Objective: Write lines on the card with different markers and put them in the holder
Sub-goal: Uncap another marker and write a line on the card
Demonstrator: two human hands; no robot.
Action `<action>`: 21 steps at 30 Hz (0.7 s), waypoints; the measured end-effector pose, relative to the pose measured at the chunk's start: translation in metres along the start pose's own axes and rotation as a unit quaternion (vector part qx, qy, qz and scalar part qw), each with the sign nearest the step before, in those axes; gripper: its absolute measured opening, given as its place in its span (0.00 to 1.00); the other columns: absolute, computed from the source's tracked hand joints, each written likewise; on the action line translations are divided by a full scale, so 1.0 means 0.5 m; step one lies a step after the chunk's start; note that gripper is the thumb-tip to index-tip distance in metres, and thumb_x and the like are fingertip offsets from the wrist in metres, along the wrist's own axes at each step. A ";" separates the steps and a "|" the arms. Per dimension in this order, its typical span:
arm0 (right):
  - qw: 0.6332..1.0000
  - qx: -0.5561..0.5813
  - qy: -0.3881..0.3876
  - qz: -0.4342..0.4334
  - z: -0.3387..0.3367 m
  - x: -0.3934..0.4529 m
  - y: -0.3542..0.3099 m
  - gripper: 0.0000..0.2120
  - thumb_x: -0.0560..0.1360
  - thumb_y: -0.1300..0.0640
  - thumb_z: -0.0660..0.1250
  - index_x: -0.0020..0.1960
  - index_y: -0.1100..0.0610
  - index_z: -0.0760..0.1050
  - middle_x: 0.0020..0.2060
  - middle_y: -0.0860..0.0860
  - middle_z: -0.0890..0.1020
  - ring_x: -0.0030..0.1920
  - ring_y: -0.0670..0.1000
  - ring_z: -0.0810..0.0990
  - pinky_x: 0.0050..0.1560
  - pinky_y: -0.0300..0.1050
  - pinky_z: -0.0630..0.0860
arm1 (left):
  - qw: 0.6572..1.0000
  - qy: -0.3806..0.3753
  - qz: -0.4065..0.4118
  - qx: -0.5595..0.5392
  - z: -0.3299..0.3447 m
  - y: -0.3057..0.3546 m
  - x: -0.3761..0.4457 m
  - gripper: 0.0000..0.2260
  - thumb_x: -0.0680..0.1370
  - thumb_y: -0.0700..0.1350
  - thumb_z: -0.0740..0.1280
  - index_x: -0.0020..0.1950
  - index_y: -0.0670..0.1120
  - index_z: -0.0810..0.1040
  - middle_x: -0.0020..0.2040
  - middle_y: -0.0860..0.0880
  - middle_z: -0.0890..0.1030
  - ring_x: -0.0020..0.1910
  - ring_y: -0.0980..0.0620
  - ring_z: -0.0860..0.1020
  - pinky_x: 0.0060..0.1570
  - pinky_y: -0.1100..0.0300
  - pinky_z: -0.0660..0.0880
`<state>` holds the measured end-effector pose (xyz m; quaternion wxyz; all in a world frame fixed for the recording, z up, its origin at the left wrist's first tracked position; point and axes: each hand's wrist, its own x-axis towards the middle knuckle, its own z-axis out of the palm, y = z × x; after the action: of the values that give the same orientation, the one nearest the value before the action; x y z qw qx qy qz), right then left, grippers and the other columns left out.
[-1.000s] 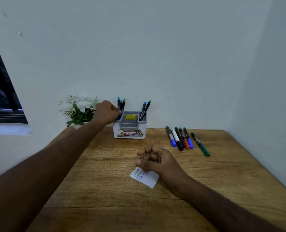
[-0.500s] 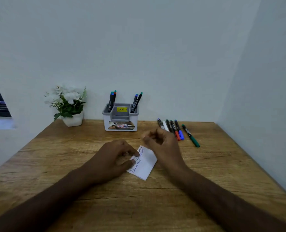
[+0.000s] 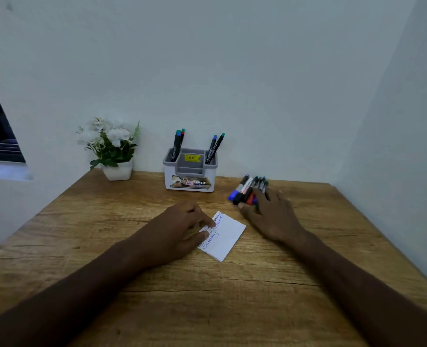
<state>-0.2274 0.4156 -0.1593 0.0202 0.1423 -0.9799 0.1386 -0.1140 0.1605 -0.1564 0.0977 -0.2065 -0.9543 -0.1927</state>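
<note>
The card [image 3: 226, 235] is a small white rectangle lying flat and skewed on the wooden table [image 3: 245, 296], near its centre. Handwritten lines in blue and green ink cover its left portion; the right portion is blank. The left hand [image 3: 182, 229] presses the card's left edge with thumb and fingertips, fingers relaxed. At 2 o'clock from the card, the right hand [image 3: 270, 211] rests with extended fingers on the loose markers [image 3: 245, 189]; nothing is gripped. At 12 o'clock, the holder [image 3: 190, 174] contains four upright markers. At 10 o'clock stands a flower pot [image 3: 117, 169].
</note>
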 end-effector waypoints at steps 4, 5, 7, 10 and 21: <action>0.998 0.039 0.042 -0.027 -0.012 0.003 0.010 0.34 0.83 0.32 0.52 0.80 0.51 0.66 0.76 0.57 0.74 0.77 0.63 0.69 0.75 0.61 0.68 | 1.000 -0.003 -0.001 0.010 -0.002 0.005 -0.001 0.16 0.82 0.55 0.66 0.70 0.62 0.75 0.59 0.64 0.71 0.57 0.62 0.70 0.51 0.67 0.69; 0.996 0.050 0.067 -0.043 -0.015 0.001 0.015 0.32 0.83 0.34 0.52 0.76 0.52 0.71 0.70 0.57 0.80 0.71 0.62 0.75 0.69 0.58 0.73 | 1.000 -0.001 0.003 0.011 -0.003 0.007 0.000 0.16 0.82 0.55 0.66 0.70 0.62 0.74 0.59 0.64 0.71 0.57 0.62 0.70 0.51 0.68 0.68; 0.991 0.054 0.102 -0.073 -0.018 -0.004 0.026 0.31 0.80 0.35 0.50 0.69 0.52 0.78 0.56 0.55 0.85 0.59 0.58 0.81 0.58 0.56 0.79 | 1.000 0.005 0.008 0.006 -0.003 0.010 0.002 0.17 0.82 0.54 0.67 0.71 0.61 0.73 0.61 0.63 0.71 0.58 0.63 0.69 0.52 0.71 0.65; 0.988 0.059 0.124 -0.077 -0.018 -0.008 0.029 0.26 0.79 0.37 0.53 0.62 0.51 0.81 0.48 0.54 0.84 0.51 0.56 0.81 0.51 0.54 0.79 | 1.000 0.015 0.017 -0.004 -0.007 0.018 0.002 0.18 0.81 0.50 0.69 0.70 0.60 0.73 0.63 0.63 0.73 0.57 0.66 0.69 0.51 0.75 0.64; 0.980 0.082 0.173 -0.053 -0.031 -0.030 0.012 0.05 0.76 0.51 0.69 0.45 0.51 0.76 0.37 0.54 0.79 0.44 0.54 0.77 0.40 0.44 0.67 | 0.993 0.073 0.047 -0.081 -0.018 0.037 -0.015 0.19 0.77 0.39 0.73 0.66 0.54 0.79 0.62 0.60 0.80 0.61 0.63 0.78 0.56 0.72 0.73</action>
<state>-0.2149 0.4295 -0.1473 0.1850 0.1691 -0.9379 0.2397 -0.0986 0.1698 -0.1442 0.1585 -0.2438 -0.9151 -0.2795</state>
